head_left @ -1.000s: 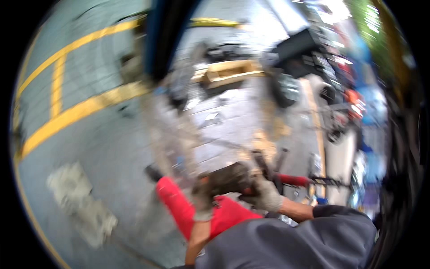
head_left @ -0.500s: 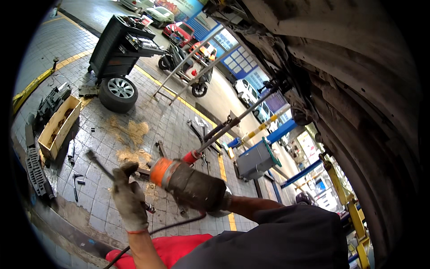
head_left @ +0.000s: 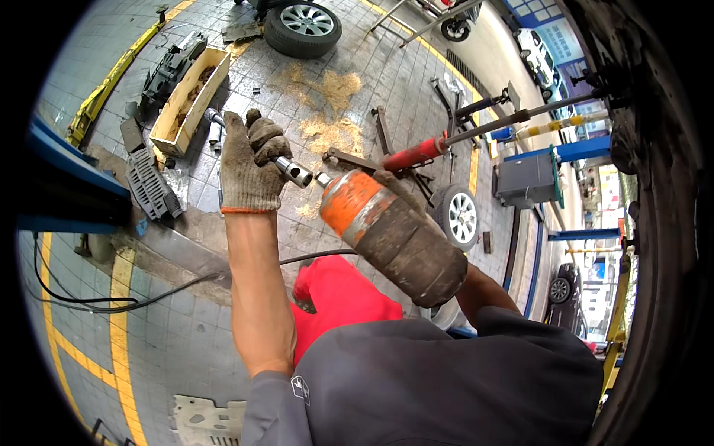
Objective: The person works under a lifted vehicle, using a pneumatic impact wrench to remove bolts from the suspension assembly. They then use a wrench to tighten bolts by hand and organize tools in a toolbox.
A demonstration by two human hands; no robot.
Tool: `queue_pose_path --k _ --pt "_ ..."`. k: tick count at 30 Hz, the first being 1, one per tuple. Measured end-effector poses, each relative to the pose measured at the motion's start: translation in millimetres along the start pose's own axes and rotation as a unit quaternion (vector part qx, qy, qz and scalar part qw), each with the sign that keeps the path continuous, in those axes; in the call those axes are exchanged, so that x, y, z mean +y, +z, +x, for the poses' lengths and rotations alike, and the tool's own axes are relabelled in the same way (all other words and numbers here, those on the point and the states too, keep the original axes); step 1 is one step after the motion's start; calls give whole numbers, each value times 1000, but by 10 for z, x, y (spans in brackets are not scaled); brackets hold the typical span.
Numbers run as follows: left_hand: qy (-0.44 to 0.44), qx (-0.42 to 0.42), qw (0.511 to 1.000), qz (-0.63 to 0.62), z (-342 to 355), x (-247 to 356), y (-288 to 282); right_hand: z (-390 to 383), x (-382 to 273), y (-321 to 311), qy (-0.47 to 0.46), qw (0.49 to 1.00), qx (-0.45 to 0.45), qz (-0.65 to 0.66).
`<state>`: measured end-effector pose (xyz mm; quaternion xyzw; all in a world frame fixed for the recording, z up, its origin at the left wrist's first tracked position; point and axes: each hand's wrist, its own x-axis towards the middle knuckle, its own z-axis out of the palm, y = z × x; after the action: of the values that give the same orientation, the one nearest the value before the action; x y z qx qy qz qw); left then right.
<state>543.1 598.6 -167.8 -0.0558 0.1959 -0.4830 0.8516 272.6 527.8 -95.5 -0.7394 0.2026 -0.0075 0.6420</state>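
My left hand [head_left: 251,165], in a dirty knitted glove, is closed around a metal socket extension. Its open socket end [head_left: 297,174] points right, and its other end [head_left: 214,117] sticks out past the thumb side. Just right of the socket is the square drive [head_left: 323,179] of an orange impact wrench [head_left: 401,238] with a worn dark cover. A small gap seems to separate the two. My gloved right hand [head_left: 401,191] grips the wrench from behind; most of its fingers are hidden by the tool body.
A wooden box [head_left: 206,106] and black plastic parts lie on the tiled floor, near sawdust [head_left: 336,136]. A red-bodied support pole [head_left: 415,154] rises towards the vehicle underside [head_left: 673,223]. Wheels [head_left: 460,215], a grey bin [head_left: 526,180], a blue post [head_left: 67,186] and a hose [head_left: 190,280] stand or lie around.
The view has swung down and left. My hands have come close together; the extension has turned so that its socket faces the wrench's drive.
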Motion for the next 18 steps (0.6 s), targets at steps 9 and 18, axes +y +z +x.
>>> queue_pose_path --k 9,18 --pt "-56 64 981 173 428 -511 136 193 405 -261 -121 937 50 -322" --pt "-259 33 850 457 721 -1217 140 130 1137 -289 -101 958 146 -224"
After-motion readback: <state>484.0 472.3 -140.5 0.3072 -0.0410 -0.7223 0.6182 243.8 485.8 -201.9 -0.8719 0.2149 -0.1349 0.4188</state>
